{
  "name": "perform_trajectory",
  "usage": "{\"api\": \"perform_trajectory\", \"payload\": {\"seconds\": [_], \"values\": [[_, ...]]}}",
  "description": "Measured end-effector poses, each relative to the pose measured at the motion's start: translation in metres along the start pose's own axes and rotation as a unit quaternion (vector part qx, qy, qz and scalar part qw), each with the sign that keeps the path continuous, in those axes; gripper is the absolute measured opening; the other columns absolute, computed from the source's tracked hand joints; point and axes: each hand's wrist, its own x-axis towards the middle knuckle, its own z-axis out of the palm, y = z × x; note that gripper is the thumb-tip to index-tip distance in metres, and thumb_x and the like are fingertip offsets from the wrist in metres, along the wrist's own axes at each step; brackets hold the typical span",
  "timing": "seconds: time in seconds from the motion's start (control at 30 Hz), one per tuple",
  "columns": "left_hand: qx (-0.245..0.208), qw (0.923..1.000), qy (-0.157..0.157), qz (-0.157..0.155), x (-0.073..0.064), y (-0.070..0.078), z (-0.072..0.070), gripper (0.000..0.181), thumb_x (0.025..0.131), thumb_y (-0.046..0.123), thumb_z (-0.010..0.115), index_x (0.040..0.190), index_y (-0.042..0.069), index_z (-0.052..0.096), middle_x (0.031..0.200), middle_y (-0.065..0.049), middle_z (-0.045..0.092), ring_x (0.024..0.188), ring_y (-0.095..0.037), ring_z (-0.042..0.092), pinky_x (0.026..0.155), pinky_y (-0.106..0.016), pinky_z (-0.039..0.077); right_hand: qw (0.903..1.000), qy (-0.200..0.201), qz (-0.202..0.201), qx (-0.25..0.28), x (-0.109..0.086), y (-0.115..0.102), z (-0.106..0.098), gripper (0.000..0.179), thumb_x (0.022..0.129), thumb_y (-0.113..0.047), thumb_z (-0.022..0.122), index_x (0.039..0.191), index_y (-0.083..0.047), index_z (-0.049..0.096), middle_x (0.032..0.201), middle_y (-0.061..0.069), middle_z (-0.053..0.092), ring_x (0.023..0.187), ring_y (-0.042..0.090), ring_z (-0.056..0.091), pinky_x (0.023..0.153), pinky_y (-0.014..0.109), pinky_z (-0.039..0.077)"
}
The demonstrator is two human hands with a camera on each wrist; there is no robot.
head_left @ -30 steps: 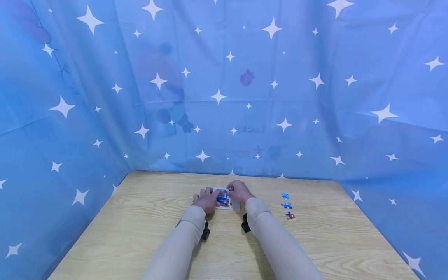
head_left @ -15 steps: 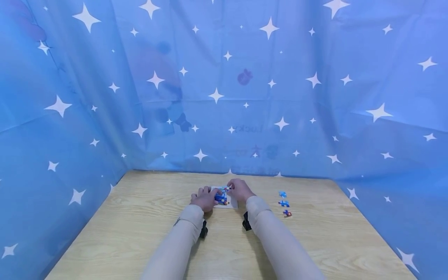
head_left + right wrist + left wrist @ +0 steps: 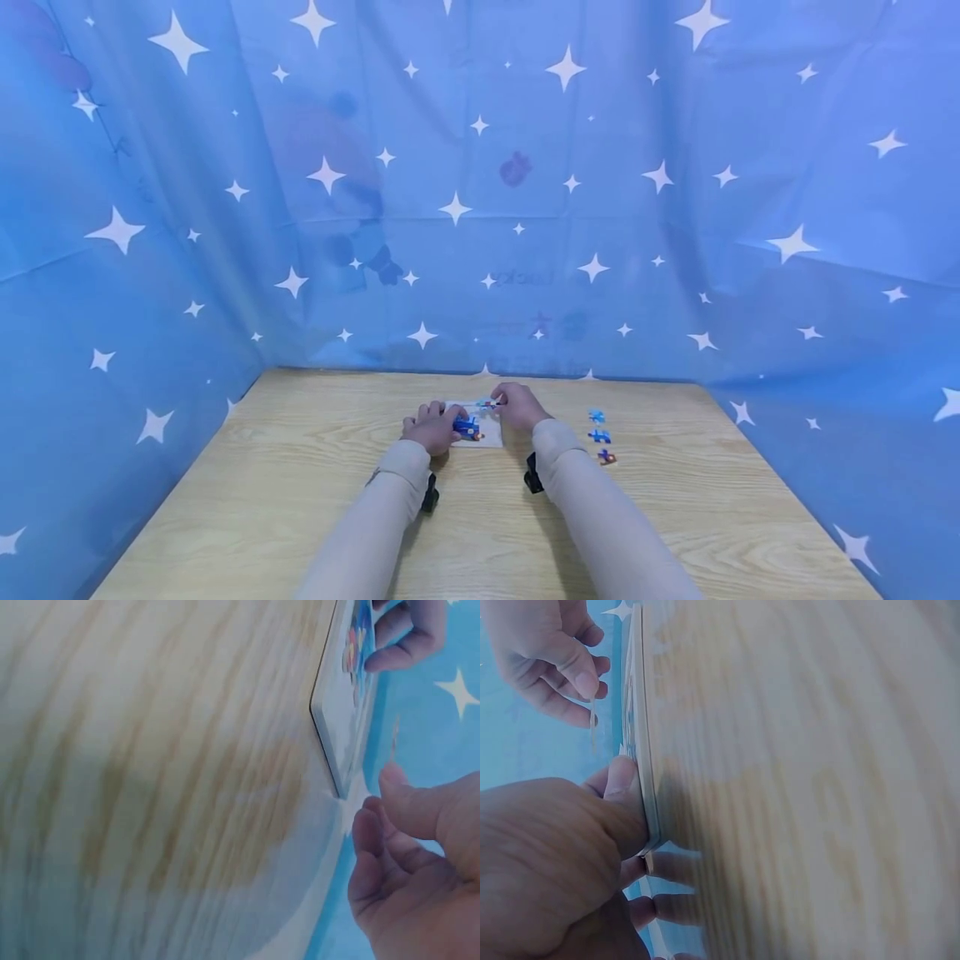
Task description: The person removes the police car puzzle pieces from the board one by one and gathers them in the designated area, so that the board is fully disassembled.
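Note:
A white puzzle board (image 3: 491, 437) lies on the table, with joined blue puzzle pieces (image 3: 467, 428) on its left part. My left hand (image 3: 432, 430) rests at the board's left side. Its thumb presses on top of the board, and the other fingers spread beside the board's edge, as the left wrist view shows. My right hand (image 3: 521, 408) pinches a thin puzzle piece (image 3: 395, 739) between thumb and forefinger, raised over the board's far right corner. Edge-on in both wrist views, this piece hides its picture; in the head view it looks blue and red.
Three loose puzzle pieces lie in a column right of the board: a light blue one (image 3: 596, 415), a blue one (image 3: 600, 436) and a blue-red one (image 3: 606, 457). A blue starry curtain (image 3: 480, 250) borders the wooden table (image 3: 315, 467) at the back and sides.
My right hand has drawn away to the right of the joined pieces, with the pinched puzzle piece in it. The left hand stays at the board. The head view has shifted slightly.

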Motion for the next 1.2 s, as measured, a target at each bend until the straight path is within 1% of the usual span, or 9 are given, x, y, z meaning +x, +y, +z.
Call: {"api": "perform_trajectory", "payload": {"seconds": [0.17, 0.33, 0.47, 0.63, 0.77, 0.87, 1.0, 1.2], "values": [[0.002, 1.0000, 0.002, -0.002, -0.001, 0.000, 0.001, 0.035, 0.102, 0.038, 0.060, 0.137, 0.042, 0.054, 0.152, -0.010, 0.039, 0.130, -0.035, 0.037, 0.098, -0.062, 0.033, 1.0000, -0.001, 0.001, -0.008, -0.002, 0.003, -0.005, 0.021, 0.098, -0.002, 0.064, 0.119, -0.002, 0.067, 0.102, 0.010, 0.063, 0.096, 0.025, 0.061, 0.083, 0.044, 0.052], [-0.004, 1.0000, 0.007, -0.005, -0.003, 0.001, 0.001, 0.044, 0.102, 0.037, 0.060, 0.144, 0.038, 0.048, 0.155, -0.011, 0.036, 0.135, -0.036, 0.034, 0.101, -0.063, 0.031, 0.9999, 0.005, -0.004, -0.009, -0.004, 0.012, -0.011, 0.020, 0.098, -0.002, 0.065, 0.118, -0.002, 0.068, 0.103, 0.010, 0.063, 0.096, 0.025, 0.061, 0.083, 0.044, 0.052], [0.000, 0.9999, 0.012, -0.006, -0.002, 0.000, 0.001, 0.050, 0.101, 0.038, 0.062, 0.148, 0.035, 0.044, 0.154, -0.011, 0.036, 0.134, -0.036, 0.035, 0.101, -0.063, 0.031, 0.9999, 0.011, -0.003, -0.009, -0.006, 0.020, -0.014, 0.021, 0.098, -0.001, 0.064, 0.118, -0.002, 0.068, 0.103, 0.010, 0.063, 0.094, 0.024, 0.060, 0.082, 0.044, 0.052], [0.002, 1.0000, 0.007, -0.002, -0.002, -0.002, 0.003, 0.052, 0.102, 0.039, 0.060, 0.151, 0.032, 0.042, 0.155, -0.012, 0.035, 0.134, -0.035, 0.034, 0.102, -0.063, 0.030, 0.9996, 0.018, 0.011, -0.017, -0.015, 0.030, -0.018, 0.022, 0.098, 0.000, 0.064, 0.119, -0.002, 0.068, 0.104, 0.010, 0.064, 0.096, 0.024, 0.061, 0.084, 0.045, 0.052], [-0.007, 0.9999, 0.009, -0.002, -0.001, -0.003, 0.003, 0.054, 0.103, 0.038, 0.059, 0.153, 0.029, 0.040, 0.156, -0.012, 0.034, 0.135, -0.035, 0.033, 0.103, -0.063, 0.030, 0.9992, 0.026, 0.009, -0.030, -0.020, 0.034, -0.025, 0.022, 0.098, 0.001, 0.064, 0.119, -0.002, 0.068, 0.102, 0.010, 0.064, 0.093, 0.025, 0.061, 0.083, 0.044, 0.052], [-0.015, 0.9998, 0.010, -0.005, -0.002, -0.003, 0.002, 0.059, 0.103, 0.038, 0.059, 0.156, 0.024, 0.037, 0.157, -0.013, 0.033, 0.136, -0.036, 0.033, 0.103, -0.062, 0.029, 0.9987, 0.031, 0.007, -0.040, -0.021, 0.038, -0.029, 0.021, 0.097, 0.001, 0.064, 0.118, -0.001, 0.068, 0.099, 0.010, 0.064, 0.090, 0.024, 0.060, 0.081, 0.044, 0.051], [-0.016, 0.9999, 0.003, -0.006, -0.002, -0.004, 0.001, 0.065, 0.103, 0.040, 0.058, 0.159, 0.020, 0.032, 0.159, -0.012, 0.031, 0.140, -0.036, 0.029, 0.105, -0.062, 0.028, 0.9980, 0.036, 0.013, -0.050, -0.022, 0.043, -0.034, 0.020, 0.097, 0.000, 0.065, 0.116, -0.002, 0.069, 0.100, 0.010, 0.064, 0.091, 0.024, 0.060, 0.082, 0.044, 0.051], [-0.011, 0.9999, -0.005, -0.007, 0.001, -0.005, 0.003, 0.066, 0.104, 0.041, 0.056, 0.160, 0.017, 0.031, 0.160, -0.013, 0.029, 0.144, -0.036, 0.026, 0.109, -0.062, 0.025, 0.9974, 0.043, 0.019, -0.055, -0.026, 0.047, -0.040, 0.020, 0.097, 0.000, 0.065, 0.117, -0.002, 0.069, 0.101, 0.010, 0.065, 0.092, 0.024, 0.060, 0.084, 0.044, 0.051]]}}
